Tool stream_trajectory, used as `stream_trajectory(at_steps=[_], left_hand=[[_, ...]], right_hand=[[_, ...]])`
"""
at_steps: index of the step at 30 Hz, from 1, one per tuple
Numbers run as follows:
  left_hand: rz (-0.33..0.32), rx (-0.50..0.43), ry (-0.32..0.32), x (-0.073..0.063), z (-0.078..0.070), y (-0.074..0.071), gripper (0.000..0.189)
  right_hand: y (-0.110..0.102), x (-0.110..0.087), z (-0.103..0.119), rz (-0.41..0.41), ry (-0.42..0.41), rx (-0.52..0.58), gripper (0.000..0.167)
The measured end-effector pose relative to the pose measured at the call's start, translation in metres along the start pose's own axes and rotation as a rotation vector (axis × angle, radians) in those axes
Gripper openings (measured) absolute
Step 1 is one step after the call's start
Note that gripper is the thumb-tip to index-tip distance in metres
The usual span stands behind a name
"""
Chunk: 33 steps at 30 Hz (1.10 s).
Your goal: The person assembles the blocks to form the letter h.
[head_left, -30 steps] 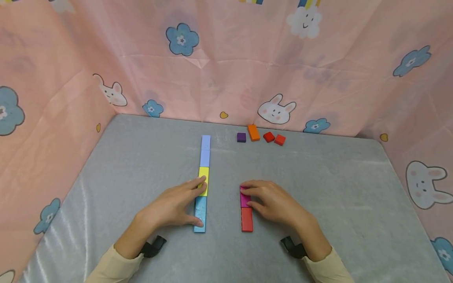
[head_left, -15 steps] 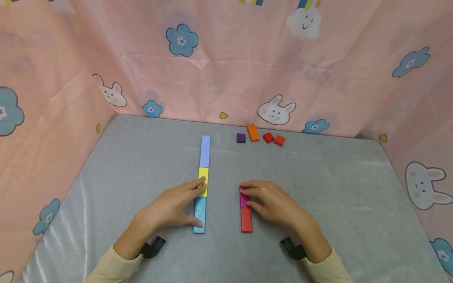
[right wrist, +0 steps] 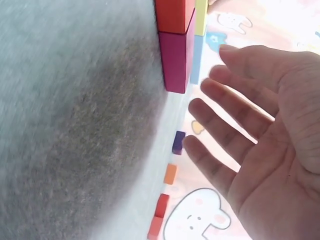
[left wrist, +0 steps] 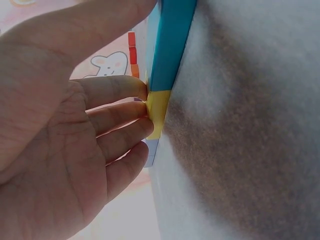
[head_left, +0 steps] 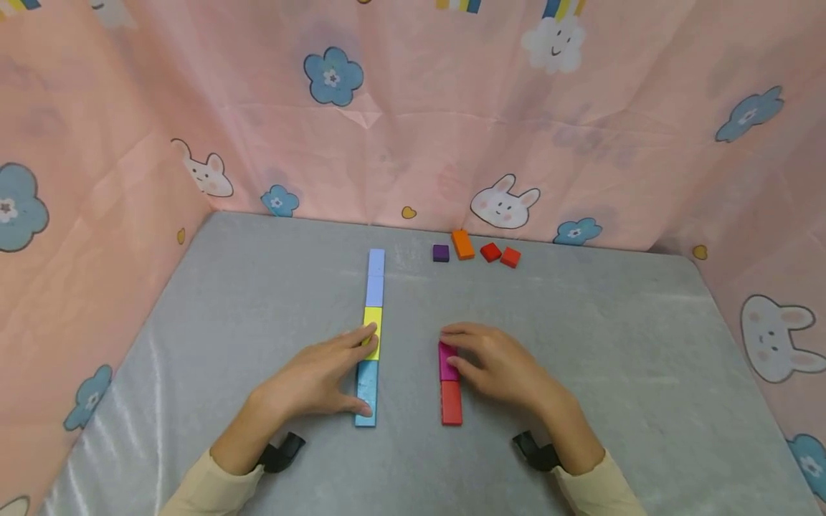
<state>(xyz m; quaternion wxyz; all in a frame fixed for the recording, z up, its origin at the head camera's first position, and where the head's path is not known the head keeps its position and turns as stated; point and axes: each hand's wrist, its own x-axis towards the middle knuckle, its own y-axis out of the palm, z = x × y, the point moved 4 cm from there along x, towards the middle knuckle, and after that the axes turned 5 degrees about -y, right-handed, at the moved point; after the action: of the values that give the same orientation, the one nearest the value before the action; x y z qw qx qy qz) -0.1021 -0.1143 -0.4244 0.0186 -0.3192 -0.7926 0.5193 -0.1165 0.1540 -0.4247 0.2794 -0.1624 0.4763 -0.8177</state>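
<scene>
A straight row of blocks runs away from me on the left: a light-blue block (head_left: 366,383), a yellow block (head_left: 372,315) and two periwinkle blocks (head_left: 376,278). My left hand (head_left: 310,376) rests its fingertips on the yellow block and its thumb on the light-blue one, fingers nearly straight. To the right, a magenta block (head_left: 447,369) stands end to end with a red block (head_left: 451,405). My right hand (head_left: 506,362) hovers beside and over the magenta block; in the right wrist view its loosely extended fingers (right wrist: 220,122) stand apart from the block, holding nothing.
At the table's back edge lie a purple cube (head_left: 441,254), an orange block (head_left: 462,244) and two small red blocks (head_left: 490,252). A pink patterned cloth (head_left: 413,143) hangs behind and beside the grey table (head_left: 581,315).
My right hand's fingers have lifted a little off the magenta block and shifted slightly away from me. The left hand and the blocks have stayed in place.
</scene>
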Motion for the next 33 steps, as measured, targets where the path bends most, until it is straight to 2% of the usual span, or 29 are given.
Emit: stream_trajectory(at_steps=[9, 16, 33], left_hand=[[-0.003, 0.004, -0.012, -0.002, 0.002, -0.002, 0.105], [-0.007, 0.001, 0.005, -0.001, 0.001, -0.002, 0.105], [-0.005, 0.005, 0.017, 0.001, 0.001, 0.001, 0.105]], right_hand=[[-0.004, 0.009, -0.011, -0.068, 0.068, 0.009, 0.049], [-0.010, 0.020, -0.025, -0.113, 0.097, -0.005, 0.053], [-0.021, 0.063, -0.037, -0.063, 0.120, -0.027, 0.059]])
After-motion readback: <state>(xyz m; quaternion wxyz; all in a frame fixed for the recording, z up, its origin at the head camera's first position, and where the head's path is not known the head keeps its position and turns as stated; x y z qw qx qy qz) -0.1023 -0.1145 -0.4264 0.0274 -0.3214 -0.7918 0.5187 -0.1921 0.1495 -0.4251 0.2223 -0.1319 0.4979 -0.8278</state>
